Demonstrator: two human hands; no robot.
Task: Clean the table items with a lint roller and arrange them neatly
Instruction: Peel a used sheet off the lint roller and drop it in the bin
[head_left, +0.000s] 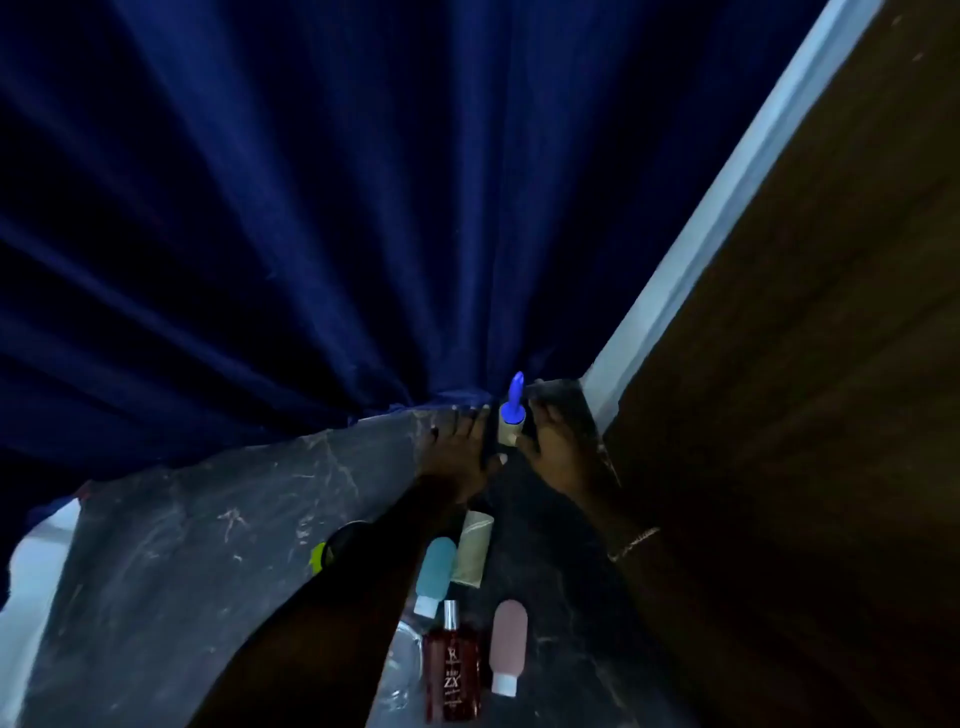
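Glass bottle (451, 670) flat on marbled tabletop (182, 545) | left hand (457, 447) spread flat | right hand (556, 452) grip unclear beside blue-handled roller (511, 421)

Two bare forearms reach into the dim scene, with no sleeves visible on either one. The left hand (457, 447) has short, pale, glossy fingernails that catch the light at the fingertips. The right hand (553, 449) shows similar light nails. A thin gold-coloured chain bracelet (635, 543) circles the right wrist. No rings or watch can be made out in the low light.
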